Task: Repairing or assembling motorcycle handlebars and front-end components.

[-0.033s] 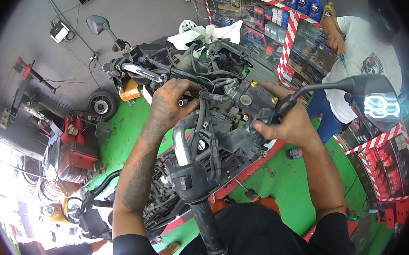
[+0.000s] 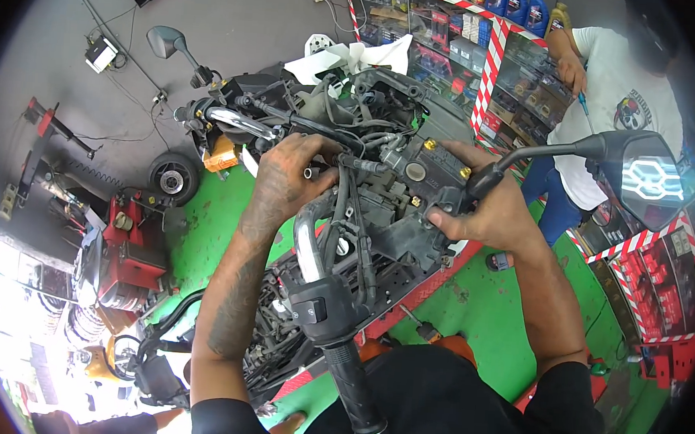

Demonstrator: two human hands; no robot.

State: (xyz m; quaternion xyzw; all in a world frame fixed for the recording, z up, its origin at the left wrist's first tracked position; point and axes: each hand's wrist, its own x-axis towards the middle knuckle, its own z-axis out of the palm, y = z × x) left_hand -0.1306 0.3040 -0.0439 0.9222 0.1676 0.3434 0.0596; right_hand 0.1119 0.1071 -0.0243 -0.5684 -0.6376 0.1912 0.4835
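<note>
A partly stripped motorcycle stands before me, its right handlebar grip pointing toward my body. My right hand is closed on a black brake master cylinder with brass-coloured bolts, thumb across its near side. From this part a black mirror sticks out to the right on its stem. My left hand is closed beside the chrome handlebar, fingers near the hoses. The round hollow end of a small metal piece shows between thumb and fingers; the rest is hidden.
At the right a person in a white shirt holds a screwdriver. Behind are glass display cases edged with striped tape. A loose wheel and red equipment stand left on the green floor.
The mirror has shifted very slightly with the master cylinder in my right hand, and the reflection in it has moved a little. My left hand stays in place.
</note>
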